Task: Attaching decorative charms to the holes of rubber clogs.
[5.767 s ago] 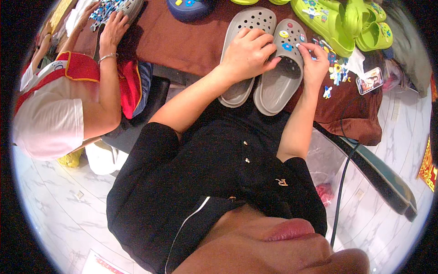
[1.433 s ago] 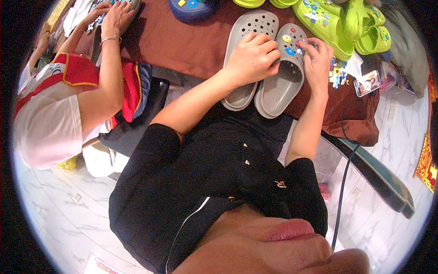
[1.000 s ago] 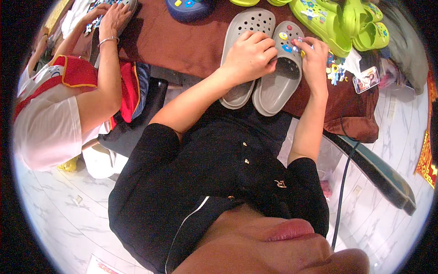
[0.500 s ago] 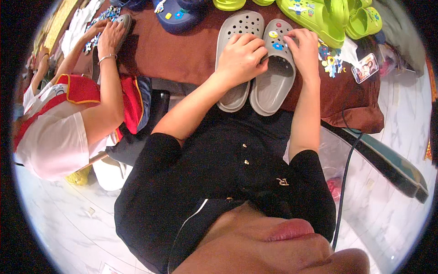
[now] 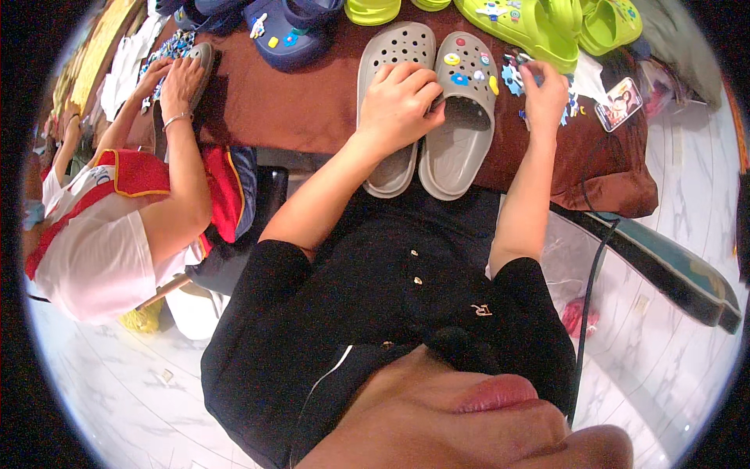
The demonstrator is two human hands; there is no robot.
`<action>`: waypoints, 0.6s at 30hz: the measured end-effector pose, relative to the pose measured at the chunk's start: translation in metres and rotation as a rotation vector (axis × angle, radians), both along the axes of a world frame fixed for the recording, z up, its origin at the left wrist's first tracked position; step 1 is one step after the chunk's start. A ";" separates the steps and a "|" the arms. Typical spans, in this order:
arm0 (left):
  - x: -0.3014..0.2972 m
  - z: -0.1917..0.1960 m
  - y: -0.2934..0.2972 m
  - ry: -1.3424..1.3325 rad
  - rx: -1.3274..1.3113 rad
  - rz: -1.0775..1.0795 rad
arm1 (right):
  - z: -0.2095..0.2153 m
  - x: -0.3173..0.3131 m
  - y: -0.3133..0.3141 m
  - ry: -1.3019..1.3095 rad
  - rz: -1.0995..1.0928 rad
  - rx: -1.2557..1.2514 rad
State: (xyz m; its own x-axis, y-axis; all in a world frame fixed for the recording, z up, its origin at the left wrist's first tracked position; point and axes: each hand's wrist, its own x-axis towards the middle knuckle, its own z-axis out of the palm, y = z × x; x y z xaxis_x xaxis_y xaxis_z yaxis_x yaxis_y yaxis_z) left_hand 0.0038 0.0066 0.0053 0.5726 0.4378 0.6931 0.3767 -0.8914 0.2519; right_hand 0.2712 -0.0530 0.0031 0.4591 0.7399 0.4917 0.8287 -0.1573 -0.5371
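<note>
A pair of grey clogs lies side by side on the brown cloth. My left hand point(image 5: 402, 105) is closed over the top of the left clog point(image 5: 402, 43), its curled fingertips reaching the inner edge of the right clog point(image 5: 461, 160). Several colourful charms, among them a blue flower charm point(image 5: 459, 79) and a yellow charm point(image 5: 493, 84), sit on the right clog's upper. Beyond that clog, my right hand point(image 5: 545, 98) is at a pile of small loose charms point(image 5: 512, 78), finger and thumb drawn together. What is between those fingertips is too small to make out.
Navy clogs point(image 5: 285, 43) and lime-green clogs point(image 5: 539, 35) line the far side of the brown-covered table point(image 5: 258, 117). A picture card point(image 5: 619, 104) lies at the right. At left, a co-worker's hands point(image 5: 178, 82) hold another grey clog. A black cable point(image 5: 595, 289) hangs down at right.
My right hand has moved off the right clog, rightward to the loose charms. The yellow charm on that clog's outer edge now shows. My left hand stays on the left clog.
</note>
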 end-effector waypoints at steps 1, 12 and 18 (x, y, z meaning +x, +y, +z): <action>0.000 0.000 0.000 0.004 -0.005 -0.001 | -0.005 0.008 -0.004 -0.061 -0.052 -0.073; -0.001 0.000 0.000 -0.006 -0.001 -0.005 | -0.043 0.134 -0.067 -0.299 -0.503 -0.168; -0.003 0.000 0.000 0.003 0.001 0.012 | -0.060 0.153 -0.071 -0.222 -0.443 -0.242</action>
